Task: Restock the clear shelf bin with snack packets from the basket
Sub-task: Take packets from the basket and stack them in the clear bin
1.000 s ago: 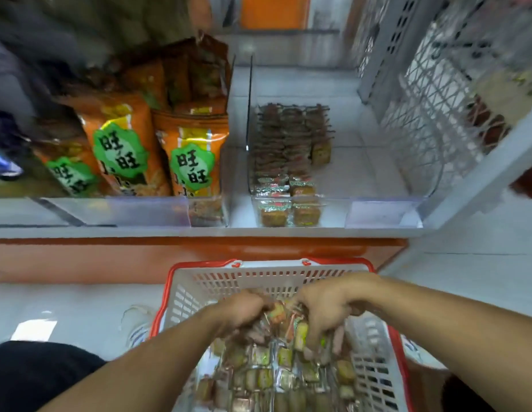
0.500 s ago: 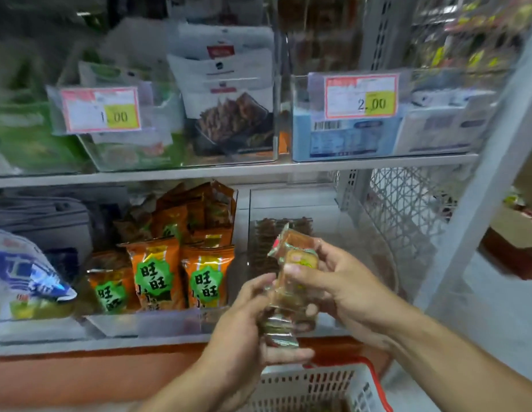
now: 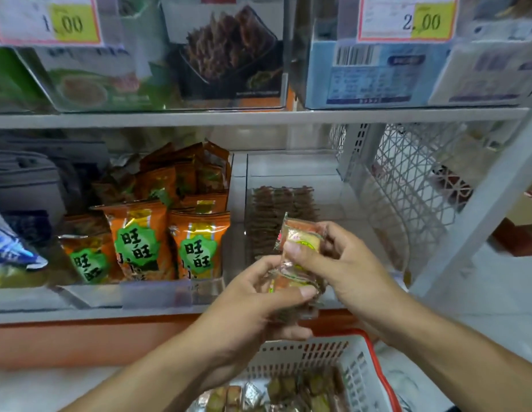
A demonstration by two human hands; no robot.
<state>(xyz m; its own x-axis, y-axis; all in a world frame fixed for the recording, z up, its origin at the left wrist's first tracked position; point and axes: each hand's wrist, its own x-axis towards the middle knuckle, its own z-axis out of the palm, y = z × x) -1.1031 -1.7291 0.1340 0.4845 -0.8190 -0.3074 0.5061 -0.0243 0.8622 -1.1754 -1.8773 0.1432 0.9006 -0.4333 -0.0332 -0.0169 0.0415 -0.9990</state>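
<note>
Crinkly clear-wrapped snack packets [image 3: 299, 263] are gripped by left hand [image 3: 253, 307] and right hand [image 3: 342, 263] above the white lattice basket [image 3: 357, 370].

My left hand [image 3: 244, 310] and right hand [image 3: 342, 263] cover much of the snack packets [image 3: 300, 248] in my grip, so I cannot count them, and their print is too blurred to read. The same hands hide the front of the clear shelf bin [image 3: 284, 215]. The basket [image 3: 360, 364] is cut off by the lower edge, most of its load out of sight. Both price tags, the left one [image 3: 48, 22] and the right one [image 3: 407, 20], are cropped at the top, their small print unreadable. Goods behind the mesh panel [image 3: 413, 185] are too indistinct to name.
</note>
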